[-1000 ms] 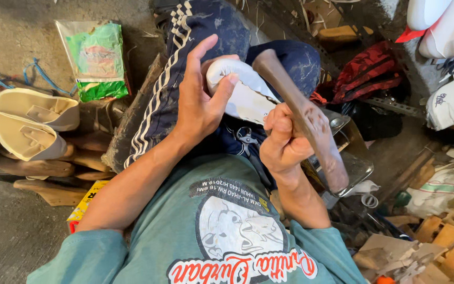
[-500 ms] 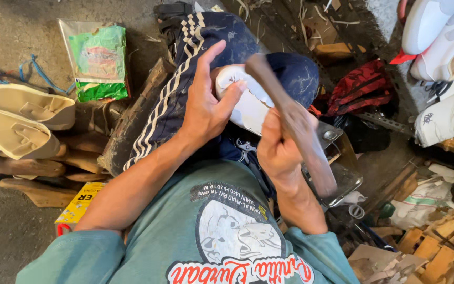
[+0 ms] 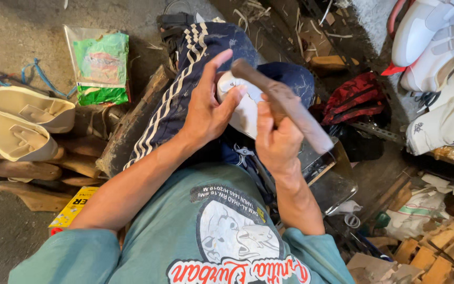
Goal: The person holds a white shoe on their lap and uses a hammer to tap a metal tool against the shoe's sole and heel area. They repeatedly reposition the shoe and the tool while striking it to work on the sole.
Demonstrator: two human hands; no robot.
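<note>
Gripping wooden handle (image 3: 285,108), steadying white shoe (image 3: 245,108)

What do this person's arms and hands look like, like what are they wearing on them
Both hands, left hand and right hand, are bare, with no gloves; no rings or watch show. The forearms are uncovered. Short teal sleeves of a T-shirt end near the elbows.

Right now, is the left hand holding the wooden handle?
No: the right hand grips the wooden handle, while the left hand steadies the white shoe on the person's lap.
</note>
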